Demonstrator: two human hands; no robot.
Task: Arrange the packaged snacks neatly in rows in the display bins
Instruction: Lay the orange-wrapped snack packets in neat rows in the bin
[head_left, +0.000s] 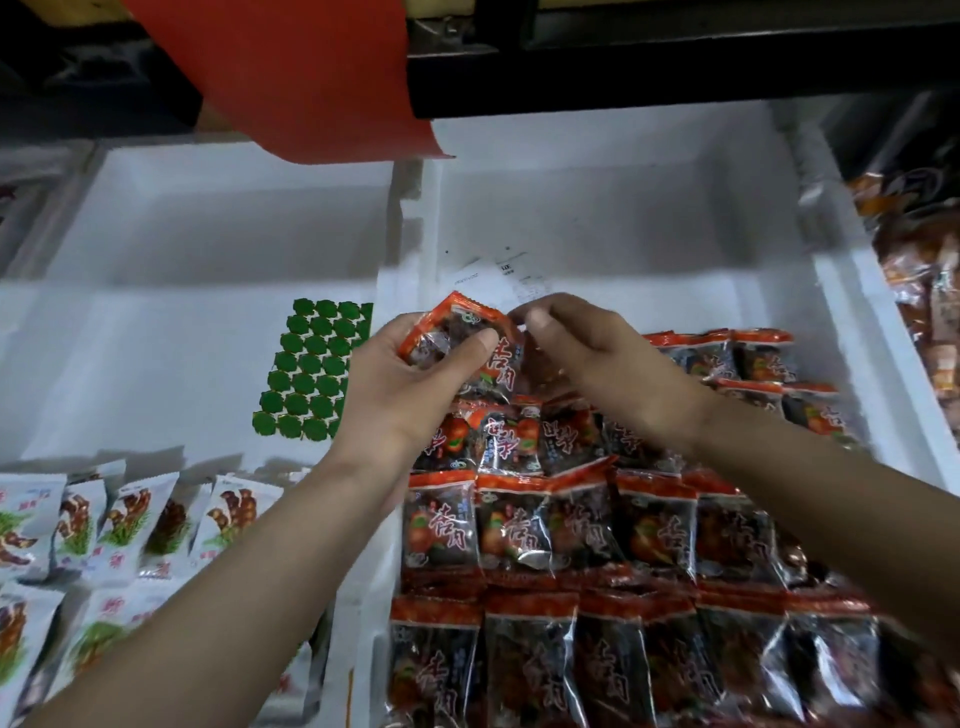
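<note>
My left hand (410, 379) grips a small stack of red-and-black snack packets (457, 332) above the right white foam bin (841, 291). My right hand (576, 343) pinches the right edge of that stack with thumb and fingers. Below both hands, rows of the same red packets (571, 519) fill the near half of the right bin. White snack packets (130, 519) stand in rows at the near end of the left foam bin (156, 218).
A green perforated sheet (311, 369) lies on the left bin's floor. A paper slip (498, 275) lies in the right bin behind my hands. A red paper tag (306, 78) hangs from the dark shelf above. Orange snack bags (919, 291) fill the far right.
</note>
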